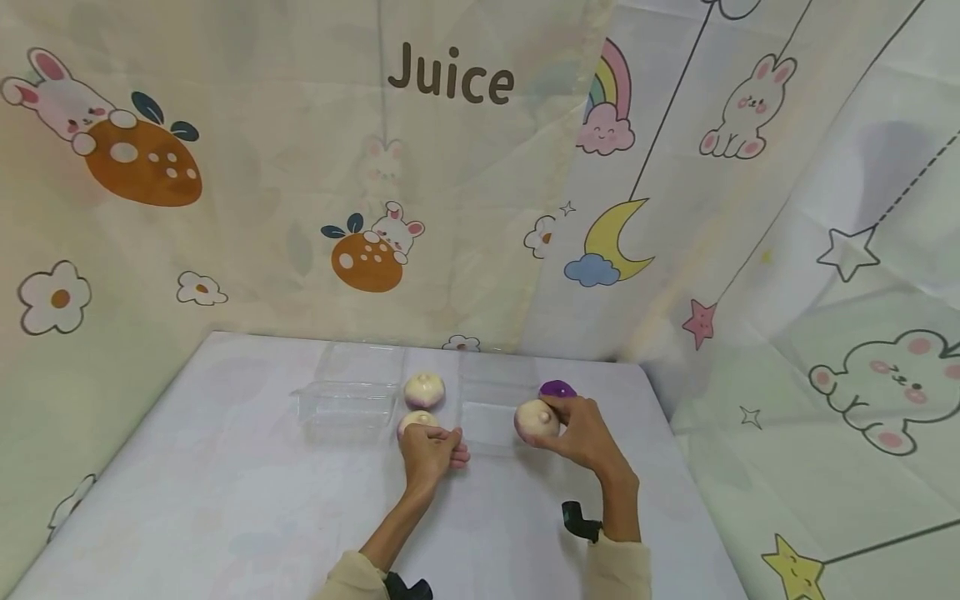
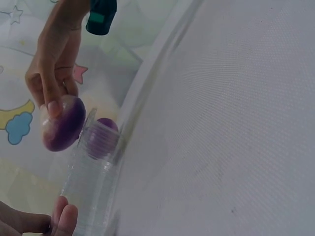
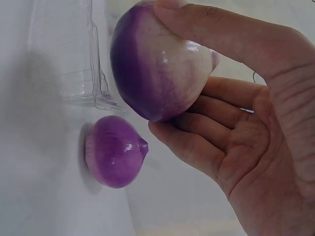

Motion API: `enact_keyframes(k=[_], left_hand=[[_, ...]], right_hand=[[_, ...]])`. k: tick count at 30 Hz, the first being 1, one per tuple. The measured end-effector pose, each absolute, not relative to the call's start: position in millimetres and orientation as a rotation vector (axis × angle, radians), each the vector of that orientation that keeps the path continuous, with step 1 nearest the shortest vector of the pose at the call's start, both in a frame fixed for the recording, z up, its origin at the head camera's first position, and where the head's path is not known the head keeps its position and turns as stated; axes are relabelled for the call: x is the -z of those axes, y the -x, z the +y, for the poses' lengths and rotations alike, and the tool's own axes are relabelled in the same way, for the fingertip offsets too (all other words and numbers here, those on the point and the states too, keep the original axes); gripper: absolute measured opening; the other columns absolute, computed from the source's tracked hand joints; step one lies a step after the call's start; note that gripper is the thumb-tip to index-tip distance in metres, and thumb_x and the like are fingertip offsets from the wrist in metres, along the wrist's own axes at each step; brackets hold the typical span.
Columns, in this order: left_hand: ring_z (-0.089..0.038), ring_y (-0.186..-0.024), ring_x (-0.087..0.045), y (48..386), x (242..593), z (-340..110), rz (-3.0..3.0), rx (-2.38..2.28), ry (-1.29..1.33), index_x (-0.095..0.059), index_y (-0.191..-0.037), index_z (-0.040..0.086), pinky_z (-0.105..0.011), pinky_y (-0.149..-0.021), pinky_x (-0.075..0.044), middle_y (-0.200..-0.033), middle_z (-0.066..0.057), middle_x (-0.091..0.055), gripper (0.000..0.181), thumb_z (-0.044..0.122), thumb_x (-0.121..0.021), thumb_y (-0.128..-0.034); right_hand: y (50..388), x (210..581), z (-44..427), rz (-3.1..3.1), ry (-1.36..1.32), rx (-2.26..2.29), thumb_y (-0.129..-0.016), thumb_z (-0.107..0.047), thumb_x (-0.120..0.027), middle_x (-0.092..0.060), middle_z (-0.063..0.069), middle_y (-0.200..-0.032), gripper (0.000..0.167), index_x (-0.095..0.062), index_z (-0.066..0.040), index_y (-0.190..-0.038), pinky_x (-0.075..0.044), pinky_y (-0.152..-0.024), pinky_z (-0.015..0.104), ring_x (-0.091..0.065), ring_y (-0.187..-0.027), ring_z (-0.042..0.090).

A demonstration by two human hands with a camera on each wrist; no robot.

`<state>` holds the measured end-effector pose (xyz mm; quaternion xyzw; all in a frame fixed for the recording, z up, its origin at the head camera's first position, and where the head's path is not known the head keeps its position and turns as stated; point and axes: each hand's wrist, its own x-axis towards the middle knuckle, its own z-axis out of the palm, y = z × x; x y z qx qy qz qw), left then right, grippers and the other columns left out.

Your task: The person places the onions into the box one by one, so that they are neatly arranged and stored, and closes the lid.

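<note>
Left of the right clear box [image 1: 483, 425] sits the left clear box [image 1: 347, 408], and between them, a rear turnip [image 1: 424, 392] and a nearer turnip [image 1: 417, 417]. Here's the left hand [image 1: 430, 454] at the right clear box's left end, fingers close together; whether it pinches the rim, I can't tell! Over to the right clear box's right end, where the right hand [image 1: 588, 437] grips a third turnip [image 1: 536, 423] above the table [image 1: 225, 467], thumb one side, fingers the other. Tidy hold, I'd say: that glossy skin looks slippery, so even pressure matters, and the thin wall looks bendy, so any lowering wants the rim well cleared. Just beyond that right end, a purple onion [image 1: 557, 388], easily knocked by careless fingers
</note>
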<state>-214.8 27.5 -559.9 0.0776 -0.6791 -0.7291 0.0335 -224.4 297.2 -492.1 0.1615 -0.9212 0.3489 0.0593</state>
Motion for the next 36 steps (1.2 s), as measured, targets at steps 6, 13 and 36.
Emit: enact_keyframes(k=[6,13,36], left_hand=[[-0.026,-0.056,-0.079,213,560,28,-2.094,2.242,-0.21,-0.075,-0.091,-0.02,-0.035,-0.053,-0.069,-0.075,-0.029,-0.078,0.014,-0.006,-0.075,-0.0962],[-0.025,-0.056,-0.079,213,561,27,-2.093,2.24,-0.22,-0.075,-0.092,-0.02,-0.034,-0.053,-0.069,-0.074,-0.028,-0.078,0.014,-0.007,-0.075,-0.0962],[-0.027,-0.057,-0.079,214,560,29,-2.085,2.237,-0.219,-0.075,-0.092,-0.019,-0.034,-0.053,-0.069,-0.075,-0.029,-0.078,0.014,-0.006,-0.075,-0.0964]], right_hand=[[228,494,296,-2.806,-0.483,-1.043,-0.078,-0.032,-0.1,-0.082,0.012,-0.116,0.066,-0.076,0.003,-0.128,-0.068,-0.089,0.033,-0.079,-0.105,0.021],[232,493,289,-2.813,-0.531,-1.021,-0.077,-0.03,-0.1,-0.082,0.004,-0.107,0.055,-0.08,-0.003,-0.121,-0.064,-0.084,0.031,-0.072,-0.098,0.016],[239,499,275,-2.878,-0.521,-1.016,-0.078,-0.038,-0.099,-0.083,0.005,-0.115,0.069,-0.077,-0.002,-0.132,-0.065,-0.09,0.034,-0.072,-0.102,0.014]])
